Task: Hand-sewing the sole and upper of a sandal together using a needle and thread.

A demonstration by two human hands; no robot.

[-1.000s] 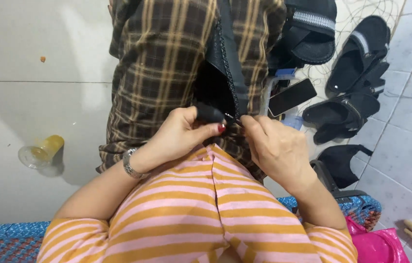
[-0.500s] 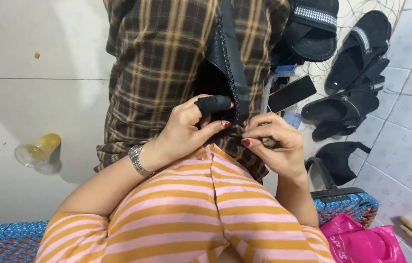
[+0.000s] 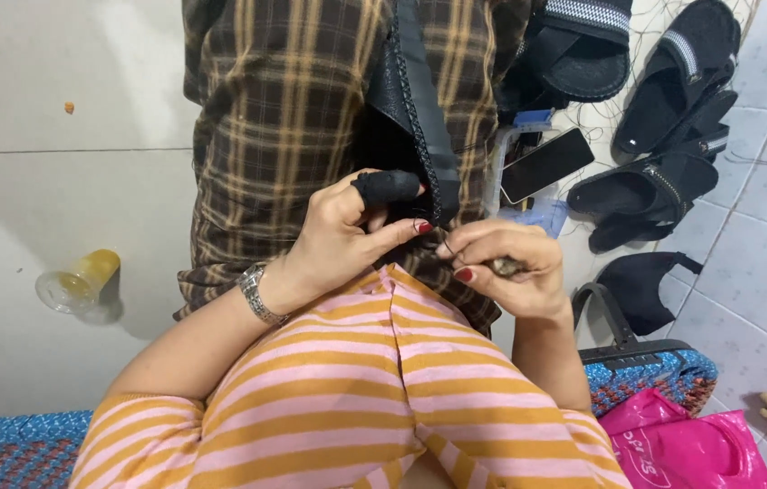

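Note:
My left hand [image 3: 342, 234] pinches the lower edge of a black sandal strap piece [image 3: 412, 109] that lies over a brown plaid cloth [image 3: 279, 118] on my lap. Its index finger wears a black fingertip cover [image 3: 387, 186], and a metal watch [image 3: 256, 294] sits on the wrist. My right hand [image 3: 503, 267] is just to the right of the strap's tip, fingers curled on a small dark tool with a thin needle point [image 3: 446, 247] toward the strap. A thin thread seems to run between needle and strap.
A tipped clear plastic cup [image 3: 80, 282] lies on the floor at left. A dark phone [image 3: 546, 163] and several black sandals [image 3: 664, 109] lie at right on tiles. A pink plastic bag [image 3: 687, 448] and a blue woven mat [image 3: 651, 371] are at lower right.
My right hand has drawn away from the strap, down and to the right, with the needle tool. My left hand has kept its pinch, the covered finger now lifted above the strap edge.

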